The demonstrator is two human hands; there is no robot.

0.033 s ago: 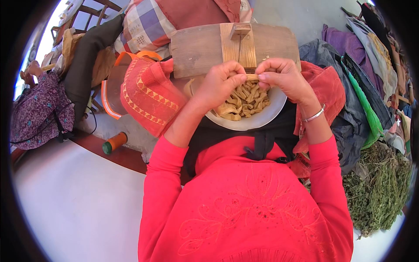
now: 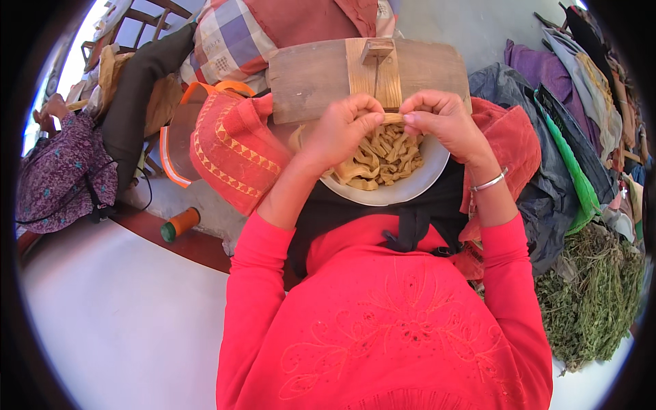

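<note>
Both my hands are pinched closed above a white bowl (image 2: 403, 197), one at each end of a short tan strip (image 2: 392, 118). My left hand (image 2: 348, 128) grips the strip's left end between thumb and fingers. Its right end is held the same way by my right hand (image 2: 441, 123), which wears a silver bangle at the wrist. Inside the bowl lies a heap of similar tan strips (image 2: 389, 160), some wide and curled; I cannot tell what they are made of. Just beyond my fingertips stands a wooden board (image 2: 307, 78) with a slotted lighter piece (image 2: 374, 78) at its middle.
Red towels (image 2: 236, 147) flank the bowl on both sides. A green-and-orange spool (image 2: 181, 224) lies to the left, near another person's patterned sleeve (image 2: 65, 164). Dark plastic bags (image 2: 547, 184) and a pile of dried green plants (image 2: 588, 294) are on the right.
</note>
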